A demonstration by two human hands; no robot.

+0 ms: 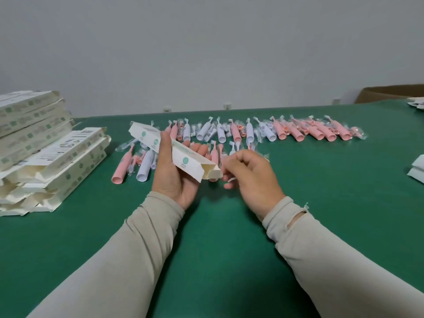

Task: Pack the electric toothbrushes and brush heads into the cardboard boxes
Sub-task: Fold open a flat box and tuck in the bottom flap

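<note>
My left hand (174, 177) grips a long white cardboard box (183, 160) with green round logos, tilted, its open end flap pointing right. My right hand (250, 177) is at that open end, fingers pinched on a small white brush head (229, 180) in clear wrap. On the green table (206, 237) behind lie several pink toothbrushes (298, 133) and pale lilac toothbrushes (220, 133), with wrapped brush heads scattered among them. A pink toothbrush (119, 171) and a lilac toothbrush (144, 168) lie left of my left hand.
A tall stack of white cardboard boxes (46, 152) with open ends stands at the left. A brown carton (390, 92) sits at the far right corner, and white packets (417, 173) lie at the right edge. A grey wall rises behind the table.
</note>
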